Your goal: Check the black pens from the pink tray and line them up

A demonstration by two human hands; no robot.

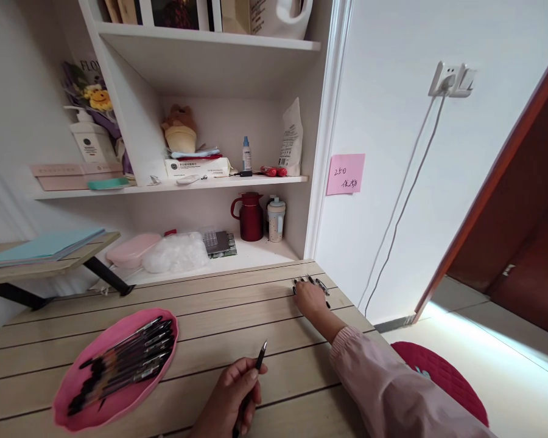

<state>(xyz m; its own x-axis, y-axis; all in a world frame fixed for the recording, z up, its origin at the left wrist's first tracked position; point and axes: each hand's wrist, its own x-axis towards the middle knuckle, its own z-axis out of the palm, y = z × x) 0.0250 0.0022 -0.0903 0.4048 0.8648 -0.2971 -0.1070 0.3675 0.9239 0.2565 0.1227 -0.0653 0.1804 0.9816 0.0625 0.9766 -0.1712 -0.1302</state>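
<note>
My left hand [237, 392] is closed around a black pen [261, 356], whose bare metal tip points up and away from me. At the far right of the table, my right hand [311, 299] is lowered over a group of small black pieces that look like pen caps [322, 285]. Its fingertips are hidden behind the back of the hand, so what they grip does not show. To the left lies a pink oval tray [60, 395] with a wavy rim, filled with several dark pens [132, 359] lying side by side.
The slatted wooden table [201, 340] meets a white shelf unit at the back. A small raised stand [80, 252] with blue papers is at the left. On the shelf stand a red jug [251, 218] and a tumbler [276, 220]. A red round cushion [442, 377] sits at the right.
</note>
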